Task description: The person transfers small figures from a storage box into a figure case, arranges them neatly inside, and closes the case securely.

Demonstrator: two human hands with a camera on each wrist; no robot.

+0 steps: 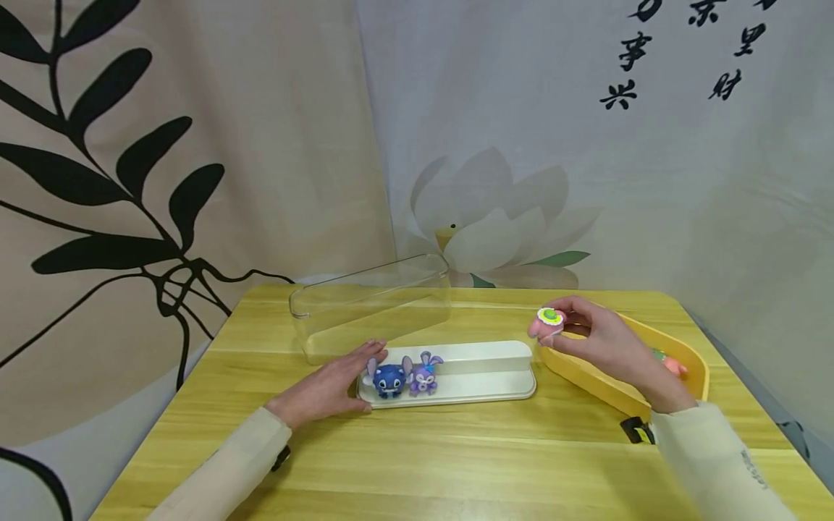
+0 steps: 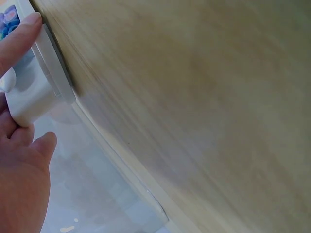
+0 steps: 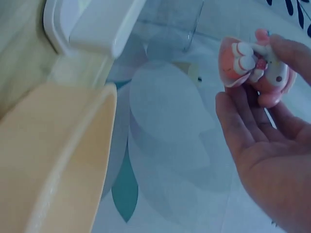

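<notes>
My left hand (image 1: 335,383) grips the left end of a long white display base (image 1: 482,387), thumb at its front edge and fingers at the back. On that end of the base a blue big-eared figurine (image 1: 389,379) and a purple rabbit-eared figurine (image 1: 425,375) stand side by side. My right hand (image 1: 599,344) pinches a pink figurine (image 3: 272,70) between thumb and fingers, above the left end of a yellow tray (image 1: 700,369). In the head view the pink figurine is turned with a green and yellow round patch facing up.
Behind the white base a clear plastic cover (image 1: 371,304) stands on the wooden table (image 1: 456,463). Another pink figurine (image 1: 674,364) lies inside the yellow tray, partly behind my right forearm. A printed curtain (image 1: 313,145) hangs behind the table.
</notes>
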